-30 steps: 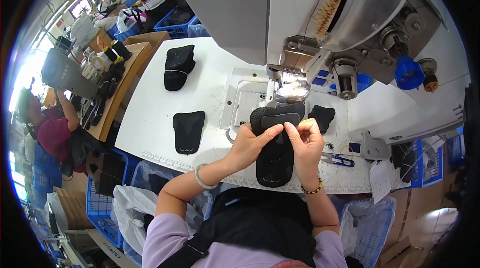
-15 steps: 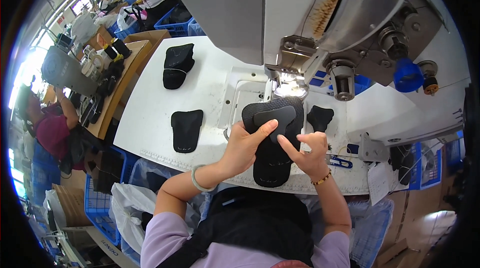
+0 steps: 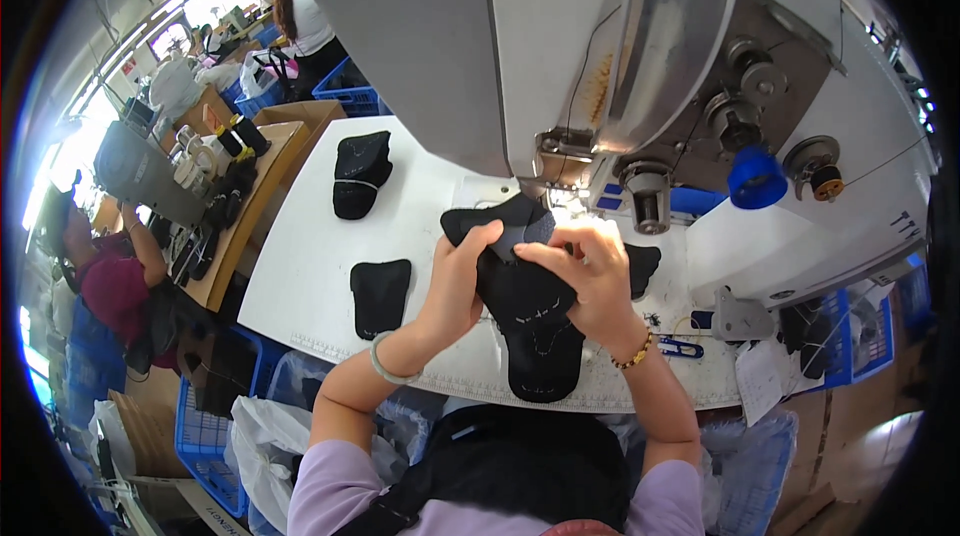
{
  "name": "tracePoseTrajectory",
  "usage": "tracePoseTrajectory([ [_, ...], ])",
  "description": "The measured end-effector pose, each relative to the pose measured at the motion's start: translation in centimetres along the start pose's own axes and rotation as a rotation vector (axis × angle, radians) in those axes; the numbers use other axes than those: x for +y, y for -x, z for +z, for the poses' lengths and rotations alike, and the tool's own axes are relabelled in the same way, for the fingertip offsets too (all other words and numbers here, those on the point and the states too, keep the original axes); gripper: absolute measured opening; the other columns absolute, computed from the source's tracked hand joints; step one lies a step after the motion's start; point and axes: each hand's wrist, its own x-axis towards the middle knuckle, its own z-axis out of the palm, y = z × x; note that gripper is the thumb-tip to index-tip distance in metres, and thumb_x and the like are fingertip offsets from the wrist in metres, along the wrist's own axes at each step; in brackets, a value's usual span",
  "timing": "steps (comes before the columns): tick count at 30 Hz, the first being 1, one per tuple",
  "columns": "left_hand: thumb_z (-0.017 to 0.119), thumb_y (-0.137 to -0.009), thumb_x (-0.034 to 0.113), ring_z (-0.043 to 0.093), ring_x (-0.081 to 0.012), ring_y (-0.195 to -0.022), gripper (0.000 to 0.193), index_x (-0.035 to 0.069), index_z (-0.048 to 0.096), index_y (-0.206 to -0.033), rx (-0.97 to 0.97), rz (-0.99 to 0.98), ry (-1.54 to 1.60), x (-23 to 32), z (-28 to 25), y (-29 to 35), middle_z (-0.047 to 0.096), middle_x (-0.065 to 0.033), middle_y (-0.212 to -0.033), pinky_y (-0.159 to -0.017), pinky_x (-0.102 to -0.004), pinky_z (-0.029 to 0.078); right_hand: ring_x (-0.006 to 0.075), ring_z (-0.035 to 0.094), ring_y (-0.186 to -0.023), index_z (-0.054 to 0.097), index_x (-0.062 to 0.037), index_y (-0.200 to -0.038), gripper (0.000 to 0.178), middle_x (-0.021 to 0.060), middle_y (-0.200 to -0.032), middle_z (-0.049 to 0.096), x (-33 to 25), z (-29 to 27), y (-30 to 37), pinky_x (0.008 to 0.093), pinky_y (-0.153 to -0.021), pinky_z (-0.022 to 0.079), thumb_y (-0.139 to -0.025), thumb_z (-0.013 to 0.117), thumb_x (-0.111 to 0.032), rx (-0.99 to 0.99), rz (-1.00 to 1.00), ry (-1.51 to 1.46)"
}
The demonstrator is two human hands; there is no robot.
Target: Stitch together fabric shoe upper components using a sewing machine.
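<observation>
In both hands is a black fabric piece (image 3: 530, 298) with white stitch marks, in front of the sewing machine's lit needle area. My left hand (image 3: 452, 281) pinches its upper left part between thumb and fingers. My right hand (image 3: 596, 281) grips the upper right edge, thumb and fingertips pressed together. Between the two thumbs shows a dark grey pad (image 3: 513, 236), partly covered by folded black fabric and my fingers. The lower end of the black work, a rounded flap (image 3: 545, 371), lies on the white table (image 3: 300, 266) close to its front edge.
The sewing machine (image 3: 420, 46) looms over the table's far side. A bundle of black pieces (image 3: 361, 176) and a flat black piece (image 3: 380, 298) lie at left. Blue thread snips (image 3: 679, 347) and another black piece (image 3: 642, 271) are at right. A co-worker (image 3: 118, 281) sits far left.
The grey pad, lying exposed on top before, is now partly covered by folded black fabric. My right hand has gone from a loose touch to a grip on the edge. The view has shifted slightly.
</observation>
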Motion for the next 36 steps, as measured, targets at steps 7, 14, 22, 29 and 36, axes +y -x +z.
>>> tracePoseTrajectory([
  [7,0.055,-0.090,0.014,0.057,-0.0081,-0.080,0.017,0.001,0.059,-0.099,-0.084,0.159,-0.067,-0.3,0.7,-2.2,0.060,-0.0015,-0.089,-0.070,-0.0223,0.047,0.0153,0.046,-0.076,0.070,-0.0216,-0.103,0.044,-0.0017,-0.087,0.049,1.7,0.1,0.6,0.0278,-0.064,0.038,-0.059,0.072,-0.018,0.121,-0.060,0.275],
  [14,0.054,-0.090,0.015,0.054,-0.0078,-0.080,0.019,-0.002,0.059,-0.098,-0.116,0.210,-0.204,-0.8,0.4,-3.9,0.061,-0.0016,-0.089,-0.071,-0.0229,0.043,0.0109,0.053,-0.074,0.068,-0.0152,-0.107,0.043,0.0013,-0.094,0.046,2.5,0.4,1.6,0.0241,-0.066,0.046,-0.065,0.079,-0.016,0.018,0.111,0.103],
  [22,0.053,-0.090,0.007,0.057,-0.0092,-0.081,0.012,-0.001,0.057,-0.099,-0.137,0.254,-0.304,-0.8,-0.1,-4.6,0.061,-0.0038,-0.092,-0.073,-0.0232,0.046,0.0120,0.049,-0.077,0.070,-0.0180,-0.105,0.044,0.0005,-0.094,0.052,2.3,0.2,1.1,0.0237,-0.069,0.043,-0.062,0.078,-0.019,0.041,0.121,0.103],
  [29,0.054,-0.091,0.015,0.053,-0.0076,-0.082,0.021,-0.004,0.059,-0.099,-0.306,0.293,-0.602,1.5,0.0,-3.9,0.062,-0.0024,-0.091,-0.073,-0.0243,0.043,0.0130,0.049,-0.071,0.070,-0.0204,-0.104,0.043,-0.0023,-0.092,0.060,2.7,-0.2,1.0,0.0248,-0.067,0.040,-0.062,0.076,-0.026,0.025,0.118,0.074],
  [36,0.054,-0.091,0.013,0.052,-0.0088,-0.086,0.019,-0.003,0.059,-0.101,-0.366,0.291,-0.521,1.5,-0.7,-4.7,0.061,-0.0028,-0.091,-0.077,-0.0256,0.043,0.0125,0.048,-0.068,0.070,-0.0204,-0.104,0.043,-0.0019,-0.093,0.060,2.3,0.1,1.2,0.0263,-0.065,0.038,-0.062,0.076,-0.027,0.017,0.090,0.154],
])
